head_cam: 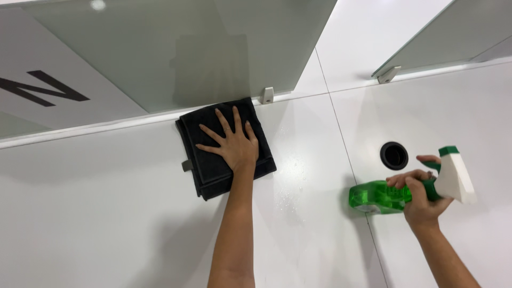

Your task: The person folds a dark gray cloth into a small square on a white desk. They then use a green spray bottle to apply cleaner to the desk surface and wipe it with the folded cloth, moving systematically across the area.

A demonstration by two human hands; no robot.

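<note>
Risk assessment follows for the white laminate desk surface [106,213], viewed from beside the person. Left hand [234,144] lies flat, fingers spread, palm down on the folded black microfibre cloth [208,160], which sits at about 11 o'clock from picture centre, touching the base of the frosted glass divider panel [160,53]. Right hand [421,197] is wrapped around the neck of the translucent green plastic spray bottle with white trigger head [384,196], held tilted on its side at about 4 o'clock, one finger extended near the trigger; whether the finger is pressing it cannot be told. Small droplets [290,197] lie on the desk between cloth and bottle. Probable faults: droplets left to spread could run into the seam between desk sections [341,138]; spray directed toward the round black cable grommet hole [394,156], just beside the bottle at its 12 o'clock, could send liquid below the desk; the cloth could snag on the small metal divider bracket [266,95] at its 1 o'clock corner. Count: one cloth, one spray bottle, one grommet hole, two divider panels, two visible brackets, two hands.
</note>
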